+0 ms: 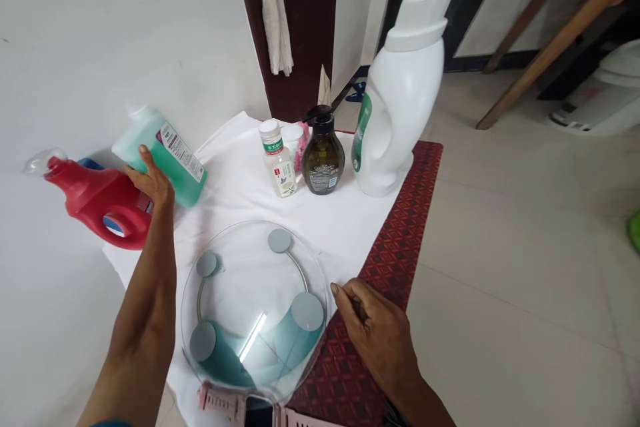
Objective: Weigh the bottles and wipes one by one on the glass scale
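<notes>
Reaching across a tabletop draped in white cloth (pixel 345 227), a person's left hand (pixel 156 181) lay against a rectangular translucent plastic bottle of green liquid (pixel 186 180), probably to steady or guide it; the fingertips were partly hidden, so I could not tell whether they gripped. That bottle stood at the far left, just beside a bulky red plastic jug with a clear cap (pixel 100 197), and both seemed to lean. The right hand (pixel 381 337) hung loosely curled near the rim of a clear round glass disc with grey circular pads (pixel 257 283), nothing visible in it; I could not tell whether its fingertips met. The disc lay flat at the front, with the taller containers behind, perhaps to leave it room. Among them, a small clear bottle with a white cap (pixel 281 177) held something pale, a dark brown pump bottle (pixel 323 161) hid its level, and a tall white jug (pixel 407 90) was opaque, its contents unseen. A red patterned mat (pixel 423 177) showed beneath the cloth, likely protecting the surface.
</notes>
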`<state>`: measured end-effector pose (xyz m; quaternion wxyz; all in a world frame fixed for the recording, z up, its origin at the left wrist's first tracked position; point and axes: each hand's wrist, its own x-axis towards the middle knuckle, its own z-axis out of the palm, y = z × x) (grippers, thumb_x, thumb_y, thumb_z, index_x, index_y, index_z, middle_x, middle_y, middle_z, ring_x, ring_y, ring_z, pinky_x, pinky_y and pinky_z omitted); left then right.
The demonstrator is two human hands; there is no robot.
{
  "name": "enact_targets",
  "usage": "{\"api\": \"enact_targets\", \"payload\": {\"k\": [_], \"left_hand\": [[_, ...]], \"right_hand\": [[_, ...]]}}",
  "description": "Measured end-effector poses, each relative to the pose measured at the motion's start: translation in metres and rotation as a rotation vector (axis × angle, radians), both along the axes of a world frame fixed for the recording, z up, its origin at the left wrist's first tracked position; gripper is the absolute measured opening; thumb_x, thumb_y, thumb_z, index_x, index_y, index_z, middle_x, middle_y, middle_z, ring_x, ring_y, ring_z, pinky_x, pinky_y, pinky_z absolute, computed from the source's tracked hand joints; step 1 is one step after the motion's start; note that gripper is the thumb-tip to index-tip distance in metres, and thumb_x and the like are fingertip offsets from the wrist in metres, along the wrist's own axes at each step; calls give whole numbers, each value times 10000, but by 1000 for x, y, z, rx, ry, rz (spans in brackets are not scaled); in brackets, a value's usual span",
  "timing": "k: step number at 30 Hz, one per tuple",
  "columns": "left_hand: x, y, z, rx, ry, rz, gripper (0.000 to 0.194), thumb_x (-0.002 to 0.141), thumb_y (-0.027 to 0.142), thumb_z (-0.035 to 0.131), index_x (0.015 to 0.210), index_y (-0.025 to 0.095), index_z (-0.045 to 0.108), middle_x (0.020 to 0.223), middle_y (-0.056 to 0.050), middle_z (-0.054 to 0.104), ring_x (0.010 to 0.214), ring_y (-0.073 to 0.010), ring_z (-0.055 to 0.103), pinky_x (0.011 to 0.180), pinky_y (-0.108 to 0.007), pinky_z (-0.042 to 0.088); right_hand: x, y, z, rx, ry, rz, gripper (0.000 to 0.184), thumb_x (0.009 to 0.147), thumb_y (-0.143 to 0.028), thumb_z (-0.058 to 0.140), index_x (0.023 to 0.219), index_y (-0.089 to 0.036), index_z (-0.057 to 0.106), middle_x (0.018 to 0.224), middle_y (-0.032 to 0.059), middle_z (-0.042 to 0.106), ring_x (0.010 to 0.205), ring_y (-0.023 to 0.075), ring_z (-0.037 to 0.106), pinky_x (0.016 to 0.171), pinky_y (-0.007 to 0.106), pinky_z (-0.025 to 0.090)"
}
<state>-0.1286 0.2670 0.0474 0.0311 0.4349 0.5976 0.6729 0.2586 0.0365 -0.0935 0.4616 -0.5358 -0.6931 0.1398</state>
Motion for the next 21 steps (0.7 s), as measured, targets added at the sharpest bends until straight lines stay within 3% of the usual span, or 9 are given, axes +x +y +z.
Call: {"api": "enact_targets", "payload": {"k": [3, 5, 7, 10, 12, 14, 17, 21], "left_hand": [[27, -27, -1, 105, 159, 221, 654, 965, 550, 744, 1287, 166, 324, 1660, -266, 227, 1629, -347, 105, 1363, -517, 0], [57, -39, -4, 122, 415, 218, 908, 904, 592, 803, 1487, 116, 293, 1753, -290, 136, 1680, -356, 74, 1380, -535, -4], [93, -40, -10, 51, 600, 17, 1065, 848, 649, 826, 1593, 145, 256, 1762, -282, 208, 1676, -362, 196, 1383, -551, 100], [143, -23, -25, -190, 511, -405, 1171, 717, 645, 923, 1612, 219, 300, 1701, -257, 390, 1592, -401, 403, 1307, -566, 325], [167, -8, -34, -301, 424, -576, 1052, 658, 578, 970, 1496, 206, 455, 1587, -234, 537, 1475, -400, 543, 1218, -539, 444], [182, 3, -40, -379, 341, -637, 801, 675, 482, 958, 1314, 188, 575, 1396, -185, 681, 1277, -353, 676, 1095, -486, 537], [192, 6, -40, -433, 290, -546, 538, 698, 374, 917, 1123, 193, 640, 1141, -105, 774, 1047, -294, 733, 958, -431, 576], [188, -8, -31, -403, 284, -393, 442, 670, 380, 920, 971, 192, 656, 1008, -83, 779, 956, -285, 729, 881, -401, 568]], "right_hand": [[0, 0, 1, 12, 8, 5, 418, 1125, -332, 533, 721, -240, 479, 627, -63, 575, 516, 92, 572, 568, 233, 423], [0, -1, 2, 21, 15, 7, 421, 1122, -329, 534, 715, -241, 466, 625, -62, 571, 513, 93, 560, 566, 241, 408], [0, -1, 1, 25, 23, 9, 421, 1118, -332, 539, 714, -243, 461, 625, -60, 575, 508, 94, 545, 563, 247, 397], [-1, -2, 0, 15, 37, 6, 416, 1111, -332, 550, 715, -246, 458, 629, -58, 585, 499, 97, 516, 552, 255, 380], [-2, -2, -1, 1, 54, 1, 415, 1105, -326, 558, 711, -248, 456, 626, -57, 586, 492, 100, 494, 544, 260, 368], [-2, -2, -2, -11, 73, -1, 413, 1099, -322, 563, 707, -250, 454, 625, -55, 585, 490, 104, 480, 544, 266, 361], [-2, -2, -2, -7, 80, 2, 412, 1101, -319, 553, 707, -250, 454, 630, -49, 588, 503, 111, 492, 566, 272, 365], [-3, -1, -1, 15, 90, -6, 403, 1098, -306, 546, 710, -248, 451, 626, -46, 587, 522, 117, 526, 586, 271, 365]]}}
